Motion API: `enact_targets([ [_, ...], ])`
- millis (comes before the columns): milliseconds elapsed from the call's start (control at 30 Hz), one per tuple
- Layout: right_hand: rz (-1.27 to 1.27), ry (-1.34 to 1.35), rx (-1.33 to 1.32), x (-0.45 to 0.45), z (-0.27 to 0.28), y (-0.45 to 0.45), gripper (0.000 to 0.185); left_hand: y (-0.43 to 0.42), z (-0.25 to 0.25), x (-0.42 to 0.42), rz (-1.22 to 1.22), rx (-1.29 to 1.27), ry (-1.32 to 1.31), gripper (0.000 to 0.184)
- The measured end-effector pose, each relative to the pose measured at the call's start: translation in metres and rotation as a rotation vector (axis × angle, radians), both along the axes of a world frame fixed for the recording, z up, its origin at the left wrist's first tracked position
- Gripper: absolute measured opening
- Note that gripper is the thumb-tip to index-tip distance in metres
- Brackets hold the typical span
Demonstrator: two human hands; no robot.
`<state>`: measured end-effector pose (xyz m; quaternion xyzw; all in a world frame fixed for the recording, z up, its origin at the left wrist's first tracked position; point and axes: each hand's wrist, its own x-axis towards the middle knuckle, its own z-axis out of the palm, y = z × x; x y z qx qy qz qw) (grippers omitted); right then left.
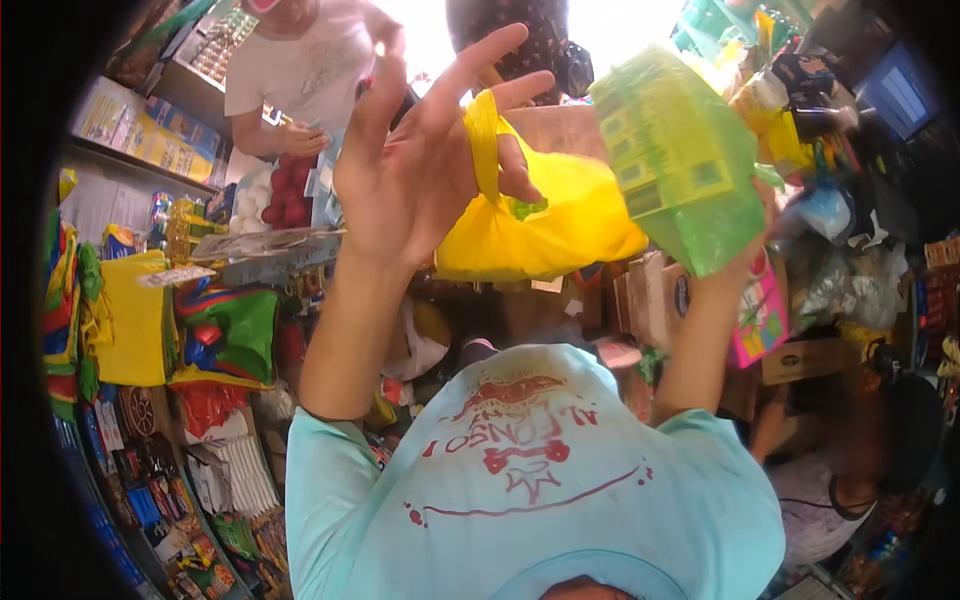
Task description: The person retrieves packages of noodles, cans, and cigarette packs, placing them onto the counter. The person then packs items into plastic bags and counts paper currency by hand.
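Note:
My left hand (420,160) is raised with its fingers spread, and the handle loop of a yellow plastic bag (550,215) hangs around its fingers. The bag's mouth shows something green inside. On the right, my right hand (752,235) holds up a green translucent plastic bag (690,150) from its lower right side; the fingers are mostly behind it. Boxy packs with yellow-green labels show through the green plastic. The two bags are close together at the middle.
A person in a white shirt (300,65) stands across the counter, near red and white eggs (288,190). Another person in dark clothes (510,45) is behind. Someone crouches at lower right (815,500). Hanging plastic bags (130,320) and goods shelves line the left.

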<state>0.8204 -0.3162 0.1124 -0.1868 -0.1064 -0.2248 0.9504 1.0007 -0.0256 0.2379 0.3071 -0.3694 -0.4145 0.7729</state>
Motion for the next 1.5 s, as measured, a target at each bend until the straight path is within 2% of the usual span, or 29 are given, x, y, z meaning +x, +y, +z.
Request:
enact_targets([
  [133, 0.179, 0.172, 0.042, -0.001, 0.035, 0.023, 0.046, -0.026, -0.010, 0.016, -0.050, -0.043, 0.103, 0.095],
  [200, 0.161, 0.278, 0.060, 0.005, 0.033, 0.029, 0.048, -0.038, -0.014, 0.017, -0.101, -0.049, 0.145, 0.093],
  [233, 0.157, 0.335, 0.071, 0.008, 0.033, 0.034, 0.049, -0.046, 0.001, 0.006, 0.092, 0.132, -0.036, 0.089],
  [333, -0.017, 0.383, 0.126, 0.016, 0.047, 0.050, 0.054, -0.071, 0.003, 0.019, 0.030, 0.107, 0.049, 0.085],
  [367, -0.030, 0.318, 0.092, 0.014, 0.044, 0.048, 0.054, -0.078, 0.010, 0.019, -0.059, 0.116, 0.079, 0.090],
  [433, -0.055, 0.188, 0.028, 0.006, 0.037, 0.040, 0.055, -0.106, 0.012, 0.035, -0.182, 0.018, 0.219, 0.080],
  [467, -0.110, 0.209, 0.042, 0.003, 0.039, 0.037, 0.055, -0.118, 0.012, 0.039, -0.245, -0.031, 0.287, 0.076],
  [533, -0.223, 0.249, 0.075, -0.001, 0.046, 0.035, 0.055, -0.115, 0.037, 0.009, -0.126, 0.042, 0.156, 0.073],
  [667, -0.402, 0.285, 0.138, -0.006, 0.059, 0.035, 0.053, -0.136, 0.041, 0.020, -0.091, -0.061, 0.066, 0.074],
  [700, -0.375, 0.254, 0.147, -0.007, 0.061, 0.036, 0.053, -0.138, 0.048, 0.018, -0.067, -0.104, 0.050, 0.075],
  [800, -0.343, 0.211, 0.143, -0.009, 0.067, 0.035, 0.053, -0.122, 0.063, 0.019, -0.009, -0.016, -0.081, 0.081],
  [867, -0.370, 0.268, 0.107, -0.009, 0.067, 0.034, 0.054, -0.108, 0.031, 0.051, -0.375, -0.214, 0.031, 0.089],
  [933, -0.331, 0.247, 0.105, -0.007, 0.063, 0.029, 0.054, -0.096, 0.017, 0.063, -0.159, 0.017, -0.025, 0.091],
  [967, -0.307, 0.241, 0.106, -0.006, 0.061, 0.027, 0.055, -0.089, 0.011, 0.066, -0.082, 0.035, -0.027, 0.093],
  [1100, -0.203, 0.284, 0.083, 0.004, 0.057, 0.036, 0.056, -0.059, 0.003, 0.076, -0.070, 0.043, -0.106, 0.094],
  [1233, -0.095, 0.266, 0.077, 0.034, 0.059, 0.068, 0.061, -0.034, -0.016, 0.077, -0.011, 0.194, 0.070, 0.095],
  [1333, 0.049, 0.218, 0.069, 0.059, 0.049, 0.087, 0.064, -0.012, -0.036, 0.078, -0.048, 0.122, 0.126, 0.082],
  [1467, 0.175, 0.316, 0.117, 0.076, 0.038, 0.113, 0.062, 0.009, -0.042, 0.071, 0.038, 0.049, 0.090, 0.074],
  [1500, 0.221, 0.354, 0.101, 0.078, 0.032, 0.114, 0.062, 0.012, -0.041, 0.065, 0.137, 0.111, -0.015, 0.080],
])
